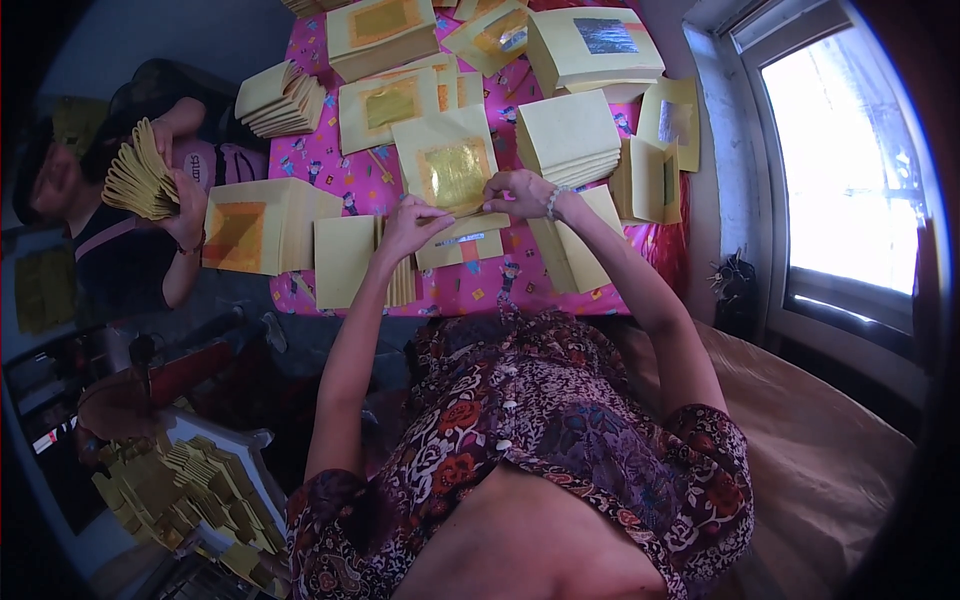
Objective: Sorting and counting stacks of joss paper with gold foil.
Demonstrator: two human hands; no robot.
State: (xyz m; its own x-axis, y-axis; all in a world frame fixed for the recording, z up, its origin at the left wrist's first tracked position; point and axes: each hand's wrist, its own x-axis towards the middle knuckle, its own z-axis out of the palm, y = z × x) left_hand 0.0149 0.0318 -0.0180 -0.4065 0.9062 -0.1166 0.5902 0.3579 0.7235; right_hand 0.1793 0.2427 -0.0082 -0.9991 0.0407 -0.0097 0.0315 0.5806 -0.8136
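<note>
A pale yellow paper sheet (452, 175) with a shiny gold square on an orange patch lies before me on the table. My left hand (414, 224) pinches its near left edge. At the near right edge, the bent fingers of my right hand (516, 194) grip the same sheet; that wrist wears a bracelet. The near edge looks rolled or folded up between both hands. Just below it lies another yellow paper piece (460, 250) with a small orange and white patch, partly covered. The fingertips are too small to make out exactly.
Stacks of yellow paper (590, 45) crowd the pink patterned table (345, 175). A folded stack (572, 140) stands right of my hands, another (345, 262) left. At left, a person holds a fanned paper bundle (145, 175). A window (850, 160) is at right; more yellow papers (200, 480) lie lower left.
</note>
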